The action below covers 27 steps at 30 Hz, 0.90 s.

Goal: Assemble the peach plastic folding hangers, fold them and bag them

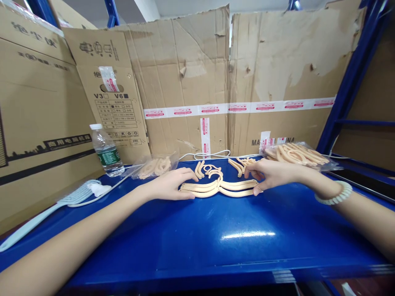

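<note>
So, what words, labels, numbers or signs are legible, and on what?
"V3" on the printed cardboard panel
"V6" on that panel
"商用电脑机", last character unclear, on the left box
"MA" and "NA", tape between, on the right cardboard
Too small or blurred: panel's other print, white tape's print, bottle label, left box's upper characters

There are two hands (173,183) (271,174), two bags (154,166) (299,155), one bottle (108,154) and one brush (69,198).

A glossy blue surface (197,238) carries curved tan rods (202,189) at twelve o'clock, clear plastic bags of tan pieces at eleven (157,166) and two (298,155), a clear green-labelled plastic bottle (108,154) at ten, and a pale-blue paddle hairbrush (72,194) at nine.
</note>
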{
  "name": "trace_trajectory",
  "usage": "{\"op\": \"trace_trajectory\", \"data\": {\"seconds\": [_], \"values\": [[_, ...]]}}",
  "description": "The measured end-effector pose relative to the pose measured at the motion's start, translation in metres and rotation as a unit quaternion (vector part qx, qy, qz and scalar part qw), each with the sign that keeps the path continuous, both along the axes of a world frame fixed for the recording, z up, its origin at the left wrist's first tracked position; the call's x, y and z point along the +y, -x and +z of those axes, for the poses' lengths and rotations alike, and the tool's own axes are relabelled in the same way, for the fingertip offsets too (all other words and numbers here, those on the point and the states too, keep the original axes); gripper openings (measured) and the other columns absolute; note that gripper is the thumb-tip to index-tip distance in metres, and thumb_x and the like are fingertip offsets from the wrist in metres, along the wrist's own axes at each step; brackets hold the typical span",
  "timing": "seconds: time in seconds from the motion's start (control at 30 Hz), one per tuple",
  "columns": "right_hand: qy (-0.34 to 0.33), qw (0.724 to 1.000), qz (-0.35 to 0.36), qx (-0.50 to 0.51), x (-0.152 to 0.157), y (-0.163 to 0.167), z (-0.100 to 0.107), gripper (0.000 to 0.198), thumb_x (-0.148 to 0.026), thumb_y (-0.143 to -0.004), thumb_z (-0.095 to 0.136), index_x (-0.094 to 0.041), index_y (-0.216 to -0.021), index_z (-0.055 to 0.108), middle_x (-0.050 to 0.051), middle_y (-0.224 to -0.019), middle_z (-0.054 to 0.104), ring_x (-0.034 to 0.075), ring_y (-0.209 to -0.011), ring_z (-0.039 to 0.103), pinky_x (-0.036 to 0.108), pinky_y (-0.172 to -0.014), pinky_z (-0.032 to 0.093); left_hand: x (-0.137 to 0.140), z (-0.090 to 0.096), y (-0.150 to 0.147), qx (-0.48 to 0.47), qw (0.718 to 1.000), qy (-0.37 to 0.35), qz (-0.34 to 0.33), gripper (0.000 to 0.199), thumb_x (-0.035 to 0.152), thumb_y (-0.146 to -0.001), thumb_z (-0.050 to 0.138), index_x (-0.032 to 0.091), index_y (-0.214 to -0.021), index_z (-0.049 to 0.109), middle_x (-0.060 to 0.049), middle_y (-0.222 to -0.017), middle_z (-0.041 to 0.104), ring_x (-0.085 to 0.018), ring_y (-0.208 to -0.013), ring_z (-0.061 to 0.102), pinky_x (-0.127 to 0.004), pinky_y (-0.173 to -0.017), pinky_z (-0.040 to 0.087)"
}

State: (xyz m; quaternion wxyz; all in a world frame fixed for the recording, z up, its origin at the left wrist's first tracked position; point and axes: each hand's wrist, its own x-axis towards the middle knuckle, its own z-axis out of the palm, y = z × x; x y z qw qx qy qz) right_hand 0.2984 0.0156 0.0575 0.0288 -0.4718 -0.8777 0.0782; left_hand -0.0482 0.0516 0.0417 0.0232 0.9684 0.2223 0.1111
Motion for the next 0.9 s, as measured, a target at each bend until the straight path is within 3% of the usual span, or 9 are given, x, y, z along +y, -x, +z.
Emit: {"op": "trace_trajectory", "data": {"seconds": [0.1,0.27,0.47,0.9], "values": [[-0.004,1.0,0.006,-0.012,0.0,0.004,-0.004,0.068,-0.064,-0.068,0.066,-0.015,-0.115,0.058,0.005,-0.08,0.059,0.021,-0.071,0.055,0.03,-0.061,0.039,0.001,-0.008,-0.002,0.009,1.0,-0.001,-0.01,0.044,0.04,-0.086,0.06,0.021,-0.126,0.054,-0.011,-0.131,0.053,-0.026,-0.122,0.048,-0.038,-0.102,0.039],[0.011,1.0,0.0,-0.026,-0.002,0.011,-0.005,0.046,-0.053,-0.075,0.064,-0.016,-0.102,0.062,0.004,-0.075,0.059,0.02,-0.066,0.056,0.028,-0.057,0.036,0.002,-0.016,-0.006,0.018,1.0,-0.003,-0.019,0.038,0.039,-0.092,0.052,0.02,-0.125,0.056,-0.01,-0.126,0.057,-0.024,-0.117,0.052,-0.036,-0.1,0.041],[0.004,1.0,0.002,-0.03,0.001,0.011,-0.007,0.033,-0.045,-0.076,0.063,-0.017,-0.094,0.062,0.002,-0.071,0.057,0.017,-0.062,0.053,0.026,-0.054,0.034,0.001,-0.014,-0.008,0.015,1.0,0.002,-0.017,0.035,0.036,-0.091,0.053,0.018,-0.121,0.057,-0.01,-0.118,0.062,-0.023,-0.109,0.057,-0.035,-0.094,0.044],[-0.034,0.999,0.002,-0.034,0.0,0.014,-0.012,0.029,-0.041,-0.077,0.062,-0.017,-0.094,0.063,0.004,-0.076,0.058,0.019,-0.07,0.054,0.028,-0.06,0.035,0.001,-0.008,-0.005,0.009,1.0,0.021,-0.005,0.036,0.035,-0.087,0.058,0.02,-0.119,0.057,-0.009,-0.115,0.063,-0.024,-0.106,0.058,-0.035,-0.09,0.045]]}}
